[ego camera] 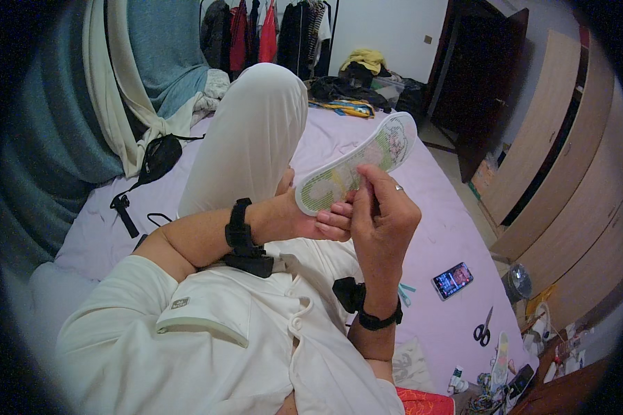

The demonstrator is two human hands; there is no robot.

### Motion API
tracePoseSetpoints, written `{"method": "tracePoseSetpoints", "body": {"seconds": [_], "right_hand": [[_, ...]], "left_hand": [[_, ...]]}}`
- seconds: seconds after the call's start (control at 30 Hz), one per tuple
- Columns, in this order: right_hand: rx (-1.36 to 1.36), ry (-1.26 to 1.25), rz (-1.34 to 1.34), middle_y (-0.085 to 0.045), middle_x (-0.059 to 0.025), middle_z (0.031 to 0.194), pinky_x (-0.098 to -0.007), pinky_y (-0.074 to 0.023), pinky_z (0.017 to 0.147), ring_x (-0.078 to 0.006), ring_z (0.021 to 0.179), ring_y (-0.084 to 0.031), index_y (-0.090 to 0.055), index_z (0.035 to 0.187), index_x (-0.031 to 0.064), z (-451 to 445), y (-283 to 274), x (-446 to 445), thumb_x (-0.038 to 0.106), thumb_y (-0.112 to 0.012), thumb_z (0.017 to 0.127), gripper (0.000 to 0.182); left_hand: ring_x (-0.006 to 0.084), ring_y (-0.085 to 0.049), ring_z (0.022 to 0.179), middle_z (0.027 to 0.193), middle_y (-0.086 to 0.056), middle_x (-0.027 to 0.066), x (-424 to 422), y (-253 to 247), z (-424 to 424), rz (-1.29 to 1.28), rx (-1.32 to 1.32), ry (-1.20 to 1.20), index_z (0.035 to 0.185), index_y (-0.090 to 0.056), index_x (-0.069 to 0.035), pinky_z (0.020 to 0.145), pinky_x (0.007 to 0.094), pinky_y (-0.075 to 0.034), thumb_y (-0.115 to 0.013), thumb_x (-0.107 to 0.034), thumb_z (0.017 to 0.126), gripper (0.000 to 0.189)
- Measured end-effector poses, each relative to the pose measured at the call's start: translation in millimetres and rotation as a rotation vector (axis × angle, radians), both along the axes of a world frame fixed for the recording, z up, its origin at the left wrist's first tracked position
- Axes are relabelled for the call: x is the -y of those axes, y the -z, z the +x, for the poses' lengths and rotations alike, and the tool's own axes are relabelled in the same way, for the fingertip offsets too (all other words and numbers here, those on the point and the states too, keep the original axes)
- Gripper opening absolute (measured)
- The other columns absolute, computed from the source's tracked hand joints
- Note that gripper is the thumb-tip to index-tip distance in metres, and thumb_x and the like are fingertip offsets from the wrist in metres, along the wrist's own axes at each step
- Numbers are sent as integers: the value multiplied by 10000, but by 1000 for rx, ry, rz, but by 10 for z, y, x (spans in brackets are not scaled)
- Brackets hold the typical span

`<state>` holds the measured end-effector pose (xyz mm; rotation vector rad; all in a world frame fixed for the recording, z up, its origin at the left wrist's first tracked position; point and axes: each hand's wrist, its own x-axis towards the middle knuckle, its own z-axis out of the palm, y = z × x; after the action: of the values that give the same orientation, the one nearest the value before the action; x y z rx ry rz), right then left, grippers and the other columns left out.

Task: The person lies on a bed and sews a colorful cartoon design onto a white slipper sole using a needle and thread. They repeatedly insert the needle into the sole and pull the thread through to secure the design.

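Note:
My left hand (316, 220) supports a white-edged shoe insole (327, 189) from below, its fingers curled up around the near edge. The insole is tilted, its rounded heel end at my left hand and its wide end up to the right. Its face carries a green, yellow and pink stitched pattern. My right hand (384, 199), with a ring, is at the insole's near edge, thumb and index finger pinched together over the patterned face. Whether a needle or thread is between those fingertips cannot be made out.
On the pink bedsheet (436, 249) to the right lie a lit smartphone (452, 281) and black-handled scissors (483, 332). Near the bed's lower right corner are another insole (500, 363), a heap of coloured threads (483, 394) and a small tube (455, 377). A black pouch (160, 158) lies left.

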<state>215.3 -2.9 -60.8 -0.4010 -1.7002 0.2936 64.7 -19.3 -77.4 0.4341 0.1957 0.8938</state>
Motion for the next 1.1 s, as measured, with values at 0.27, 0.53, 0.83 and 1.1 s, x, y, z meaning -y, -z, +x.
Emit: {"method": "tracePoseSetpoints", "body": {"seconds": [0.27,0.53,0.83,1.1], "right_hand": [[-2,-3,10,-612,-174,790,-352,-474,560,-288,650,-611,-585,942,-3,9,-15,17,-23,-547,748,199],[13,-255,-227,-568,-93,664,-265,-437,528,-144,583,-564,-556,911,-17,144,1,-25,-9,-504,829,98],[-268,-600,-540,-544,-92,801,-242,-510,540,-136,602,-583,-354,1029,8,-7,117,-81,41,-406,901,142],[-4,277,229,-537,-141,923,-258,-460,571,-200,795,-555,-560,891,-11,-95,94,-95,-44,-565,780,116]], "left_hand": [[116,-397,449,624,-430,12,20,-5,43,28,-32,-117,929,-543,-130,420,236,-335,-466,-716,717,629],[82,-508,481,659,-550,15,-88,-329,149,442,-507,-380,885,-574,-57,414,201,-417,-517,-428,863,376],[85,-593,618,763,-628,41,-90,-307,179,658,-762,-738,907,-602,-24,541,217,-492,-561,-337,862,319],[60,-573,667,778,-625,20,-100,-337,110,694,-870,-822,913,-616,-33,568,205,-458,-555,-340,867,317]]}}
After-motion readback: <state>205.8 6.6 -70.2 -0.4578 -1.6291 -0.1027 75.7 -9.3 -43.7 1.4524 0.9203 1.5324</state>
